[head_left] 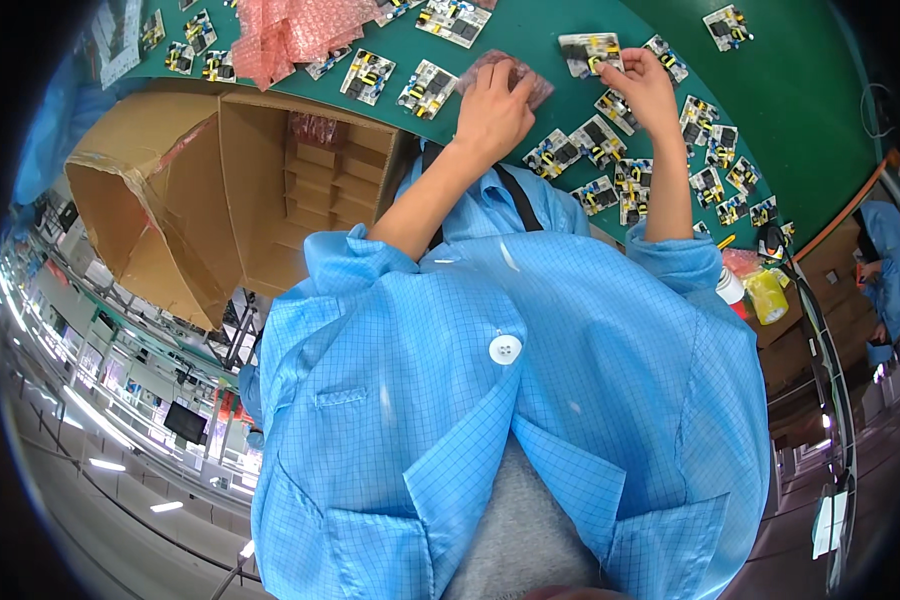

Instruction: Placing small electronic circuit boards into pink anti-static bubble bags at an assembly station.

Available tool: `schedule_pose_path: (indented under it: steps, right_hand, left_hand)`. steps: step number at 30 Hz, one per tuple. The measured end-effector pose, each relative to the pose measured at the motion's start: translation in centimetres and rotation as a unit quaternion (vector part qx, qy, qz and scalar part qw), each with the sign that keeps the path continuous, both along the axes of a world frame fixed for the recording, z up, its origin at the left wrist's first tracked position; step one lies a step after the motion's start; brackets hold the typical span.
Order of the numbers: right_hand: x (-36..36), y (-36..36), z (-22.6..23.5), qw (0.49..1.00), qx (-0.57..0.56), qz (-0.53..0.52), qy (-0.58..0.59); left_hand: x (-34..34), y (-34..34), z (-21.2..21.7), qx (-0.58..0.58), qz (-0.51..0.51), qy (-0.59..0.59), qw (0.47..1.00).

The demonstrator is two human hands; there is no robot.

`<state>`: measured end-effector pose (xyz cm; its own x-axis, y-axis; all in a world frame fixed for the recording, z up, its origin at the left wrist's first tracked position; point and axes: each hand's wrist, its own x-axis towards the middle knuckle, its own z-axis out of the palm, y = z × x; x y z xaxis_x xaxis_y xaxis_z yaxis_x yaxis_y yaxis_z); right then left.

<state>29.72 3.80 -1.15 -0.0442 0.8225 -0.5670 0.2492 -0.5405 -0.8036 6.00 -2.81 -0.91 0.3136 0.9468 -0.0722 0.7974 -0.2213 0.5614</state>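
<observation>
Pinching board (582, 50) in right hand (650, 92), just right of bag (541, 90); touching latter with left hand (494, 118), cannot tell if gripping.

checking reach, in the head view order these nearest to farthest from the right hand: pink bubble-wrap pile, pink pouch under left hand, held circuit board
1. Held circuit board: in the right hand.
2. Pink pouch: left of that, under the left hand.
3. Pink bubble-wrap pile: farther left, beyond the left hand.
</observation>
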Motion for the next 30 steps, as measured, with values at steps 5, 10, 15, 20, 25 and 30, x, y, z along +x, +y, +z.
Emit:
schedule_pose_path:
  steps: [5, 10, 15, 20, 25, 30]
  right_hand:
    - [-0.1, -0.2, 0.8, 0.997, 0.031, 0.009, -0.074]
    - [0.2, 0.6, 0.8, 0.995, 0.052, 0.039, -0.073]
    - [0.4, 1.2, 1.7, 0.995, 0.033, 0.069, -0.059]
    - [1.2, 0.8, 1.3, 0.993, 0.032, 0.082, -0.082]
    - [1.1, 0.5, 1.1, 0.996, 0.008, 0.082, -0.035]
    - [0.2, 0.1, 1.1, 0.996, 0.000, 0.086, 0.010]
  left_hand:
    - [0.1, 0.2, 0.2, 0.038, 0.000, 0.046, 0.998]
    - [0.1, -0.4, 0.3, 0.032, -0.046, 0.051, 0.997]
    - [0.5, -0.7, 0.2, 0.050, -0.095, 0.035, 0.994]
    - [0.4, 0.2, -0.8, 0.095, -0.086, -0.059, 0.990]
    - [0.9, 1.5, -0.9, -0.054, 0.131, -0.039, 0.989]
    - [1.2, 2.3, -1.8, -0.031, 0.144, -0.032, 0.989]
